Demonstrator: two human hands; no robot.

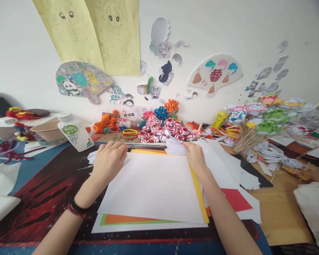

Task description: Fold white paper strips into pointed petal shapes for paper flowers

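Observation:
A large white paper sheet (151, 184) lies in front of me on a stack of paper with orange, green and yellow sheets showing at its edges. Over the sheet's far left corner is my left hand (110, 156), its fingers curled and closed; what lies under them is hidden. At the far right corner, my right hand (195, 156) pinches a small fanned bundle of white paper pieces (175, 146). More white paper scraps (91, 157) stick out just left of my left hand.
A white bottle (76, 132) leans by a brown bowl (48, 129) at the left. Crafted red-and-white flowers (172, 131) crowd the wall behind. Yellow-handled scissors (130, 133) lie near them. On the right are a red paper piece (236, 199), white offcuts and wooden sticks (246, 139).

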